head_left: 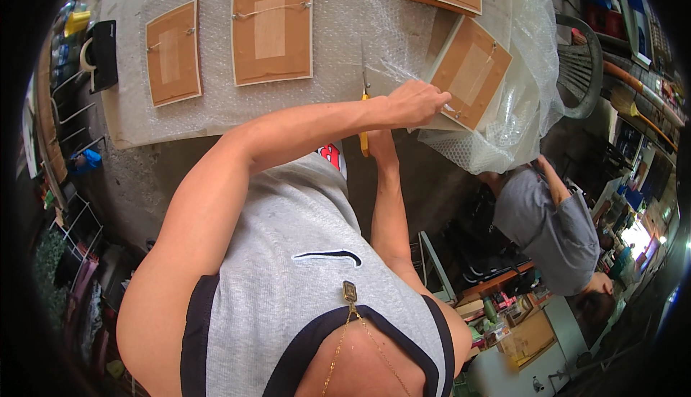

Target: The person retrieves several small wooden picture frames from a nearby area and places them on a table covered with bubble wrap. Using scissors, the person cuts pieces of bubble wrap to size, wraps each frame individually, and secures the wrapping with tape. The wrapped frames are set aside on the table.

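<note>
Bubble wrap (497, 131) lies under the left hand (415, 102), whose fingers pinch its edge beside a brown-backed frame (471, 71). Light, limp and slippery, it is probably best gripped near the cut. The right hand (379, 141) closes on yellow-handled scissors (365, 120).

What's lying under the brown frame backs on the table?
A sheet of clear bubble wrap lies under each brown frame back and covers the table. The frames' front faces are turned down, hidden.

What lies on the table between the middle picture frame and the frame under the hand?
In the head view, only bubble wrap lies between the middle frame and the frame the left hand touches.
</note>
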Motion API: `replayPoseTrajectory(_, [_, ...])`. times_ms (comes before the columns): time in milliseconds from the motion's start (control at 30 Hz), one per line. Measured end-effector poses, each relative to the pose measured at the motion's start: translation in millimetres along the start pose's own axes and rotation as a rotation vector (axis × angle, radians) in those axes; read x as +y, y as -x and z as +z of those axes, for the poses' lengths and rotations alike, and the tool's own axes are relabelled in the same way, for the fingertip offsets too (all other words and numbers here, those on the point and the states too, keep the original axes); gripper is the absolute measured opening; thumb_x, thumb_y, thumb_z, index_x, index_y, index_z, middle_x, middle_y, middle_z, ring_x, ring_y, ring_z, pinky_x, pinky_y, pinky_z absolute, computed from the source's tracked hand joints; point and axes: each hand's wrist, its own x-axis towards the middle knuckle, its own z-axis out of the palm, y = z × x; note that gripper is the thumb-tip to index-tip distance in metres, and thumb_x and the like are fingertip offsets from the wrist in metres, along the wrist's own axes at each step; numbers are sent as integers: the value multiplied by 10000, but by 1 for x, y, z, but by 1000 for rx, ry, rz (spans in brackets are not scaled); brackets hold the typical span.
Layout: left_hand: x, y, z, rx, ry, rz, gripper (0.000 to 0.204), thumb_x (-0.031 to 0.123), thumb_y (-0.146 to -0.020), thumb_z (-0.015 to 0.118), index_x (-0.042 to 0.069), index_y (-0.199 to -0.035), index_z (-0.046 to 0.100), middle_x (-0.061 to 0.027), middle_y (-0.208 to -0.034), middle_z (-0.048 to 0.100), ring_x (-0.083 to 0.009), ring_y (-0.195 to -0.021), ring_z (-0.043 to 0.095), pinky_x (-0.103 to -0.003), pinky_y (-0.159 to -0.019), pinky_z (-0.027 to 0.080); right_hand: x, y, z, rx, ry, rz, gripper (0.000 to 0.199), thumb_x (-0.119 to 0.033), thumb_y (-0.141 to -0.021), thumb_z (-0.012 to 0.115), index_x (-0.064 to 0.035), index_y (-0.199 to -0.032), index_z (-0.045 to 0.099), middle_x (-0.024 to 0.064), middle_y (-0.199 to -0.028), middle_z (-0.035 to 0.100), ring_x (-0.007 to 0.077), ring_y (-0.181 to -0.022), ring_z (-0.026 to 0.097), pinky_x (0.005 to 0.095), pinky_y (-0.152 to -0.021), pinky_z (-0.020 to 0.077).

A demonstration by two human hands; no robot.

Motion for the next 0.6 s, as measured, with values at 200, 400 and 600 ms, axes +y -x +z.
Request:
replayPoseTrajectory(200, [2,1,-1,-11,17,5,130,143,-860,524,23,-902,553,-151,-743,604,-362,-698,606,-461,-605,468,-6,3,3,94,-124,-42,429,-266,-926,503,-6,-1266,472,225,-1264,516,332,-1214,476,409,-973,372])
replayPoseTrajectory(400, [3,-1,0,-36,8,22,161,155,-865,530,30,-960,567,-153,-770,618,-353,-713,614,-460,-623,470,6,-10,4,5,-164,1,414,-244,-922,550,-8,-1255,478,203,-1166,582,310,-1120,539,409,-933,392])
replayPoseTrajectory(600, [3,-2,1,-89,-3,9,177,158,-862,539,30,-980,573,-157,-768,620,-350,-720,617,-455,-623,470,-3,-15,8,-65,-781,16,298,-244,-992,474,14,-1140,446,154,-1117,588,187,-1045,592,306,-883,481])
